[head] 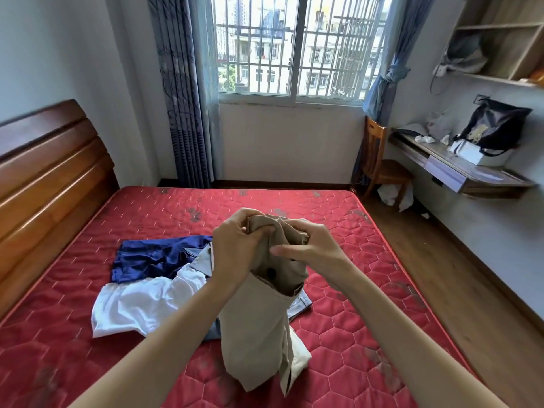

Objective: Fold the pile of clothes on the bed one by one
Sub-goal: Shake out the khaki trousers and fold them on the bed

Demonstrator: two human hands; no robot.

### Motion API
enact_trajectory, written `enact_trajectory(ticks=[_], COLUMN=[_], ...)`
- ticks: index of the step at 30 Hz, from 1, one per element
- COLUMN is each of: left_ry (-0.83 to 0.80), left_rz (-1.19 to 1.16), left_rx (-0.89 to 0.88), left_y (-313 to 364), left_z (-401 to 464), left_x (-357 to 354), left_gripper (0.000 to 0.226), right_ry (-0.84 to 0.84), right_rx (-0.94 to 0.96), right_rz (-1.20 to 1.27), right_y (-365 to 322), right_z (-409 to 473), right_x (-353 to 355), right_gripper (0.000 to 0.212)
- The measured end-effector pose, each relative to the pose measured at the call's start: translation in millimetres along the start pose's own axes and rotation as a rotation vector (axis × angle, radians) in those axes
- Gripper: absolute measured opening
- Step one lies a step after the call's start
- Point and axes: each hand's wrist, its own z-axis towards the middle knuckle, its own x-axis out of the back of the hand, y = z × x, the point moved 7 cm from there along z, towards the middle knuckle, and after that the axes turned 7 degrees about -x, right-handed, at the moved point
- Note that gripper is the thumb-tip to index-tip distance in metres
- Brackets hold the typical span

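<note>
Two hands hold one garment up over the bed (88, 304): the left hand (238, 248) has its fingers curled round the bunched top edge of the beige garment (259, 319), and the right hand (306, 245) pinches the same edge just beside it, thumb on the near side. The beige garment hangs from that grip in a loose column, its lower end touching or nearly touching the red mattress; a dark button shows near the top, so it looks like trousers or shorts held at the waistband, though its exact kind cannot be told. Behind and to the left of it the rest of the pile lies unfolded on the mattress: a blue garment (153, 257), a white garment (141, 301) overlapping its near edge, and a grey garment (203, 257) partly hidden behind the left forearm and the hanging cloth. No folded item is visible on the bed, so the task seems to be at an early stage, with this piece picked out and being sorted by its top edge. The next move probably calls for drawing the hands apart along the waistband to spread the cloth flat, then laying it on a bare part of the mattress, away from the pile, before folding.
</note>
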Motion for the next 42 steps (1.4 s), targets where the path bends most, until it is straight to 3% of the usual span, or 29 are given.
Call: enact_trajectory(ticks=[5, 8, 12, 14, 18, 20, 22, 24, 25, 31, 35, 39, 42], left_ry=[-0.146, -0.319, -0.325, -0.451, -0.739, -0.841, -0.881, -0.886, -0.878, -0.573, -0.469, -0.322, -0.232], left_rz=[-0.041, -0.120, 0.186, 0.370, 0.436, 0.498, 0.524, 0.517, 0.512, 0.413, 0.372, 0.407, 0.406], left_rx=[-0.083, -0.114, -0.317, -0.313, -0.193, -0.142, -0.071, 0.000, 0.016, -0.046, -0.166, -0.283, -0.306], left_y=[16.1, 26.7, 30.6, 18.9, 2.1, -10.2, -25.3, -39.6, -44.4, -15.3, 37.3, 84.4, 104.1], left_z=[-11.9, -8.4, 24.1, 40.2, 51.5, 51.4, 50.7, 49.4, 50.2, 98.0, 124.9, 135.4, 140.2], left_x=[-12.7, -17.6, -7.4, -21.3, -68.2, -86.2, -93.1, -93.9, -92.8, -49.3, -21.6, 2.8, 24.4], left_gripper=[0.026, 0.008, 0.033, 0.052, 0.080, 0.078, 0.051, 0.019, 0.014, 0.027, 0.035, 0.029, 0.028], right_ry=[0.224, 0.232, 0.161, 0.137, 0.061, 0.037, 0.044, 0.071, 0.094, 0.283, 0.384, 0.323, 0.286], right_rx=[0.164, 0.219, 0.295, 0.317, 0.328, 0.334, 0.330, 0.308, 0.295, 0.227, 0.172, 0.222, 0.300], right_rz=[-0.200, -0.233, -0.274, -0.286, -0.320, -0.336, -0.344, -0.348, -0.351, -0.366, -0.466, -0.693, -0.889], right_y=[-1.0, -3.8, -14.2, -19.1, -24.2, -23.4, -22.5, -19.8, -17.9, -7.9, -14.7, -39.7, -48.2], right_z=[2.1, -0.1, -9.6, -14.2, -28.4, -38.3, -48.3, -57.3, -61.3, -73.0, -59.8, -43.6, -37.3], right_x=[22.8, 41.5, 59.5, 65.4, 66.3, 68.2, 75.7, 88.0, 95.6, 151.7, 179.1, 168.6, 150.7], right_gripper=[0.033, 0.037, 0.050, 0.053, 0.051, 0.048, 0.047, 0.047, 0.047, 0.052, 0.051, 0.075, 0.078])
